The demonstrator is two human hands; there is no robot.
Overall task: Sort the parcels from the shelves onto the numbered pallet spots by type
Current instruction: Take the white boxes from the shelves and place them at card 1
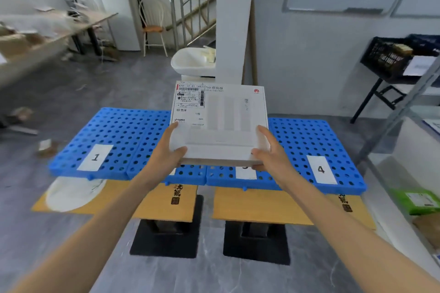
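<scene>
Blue numbered pallets (119, 131), with a flat white box (223, 126) held above their middle. The box appears stiff, light and smooth, best taken at its near corners. Left hand (166, 152) and right hand (272, 152) reach forward on outstretched arms; fingers (265, 133) clasp both corners, thumbs on top.

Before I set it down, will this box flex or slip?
Probably stiff: the white box lies flat though left hand and right hand grip only its near corners. Likely light: its far end is unsupported. Its smooth face may slip.
</scene>
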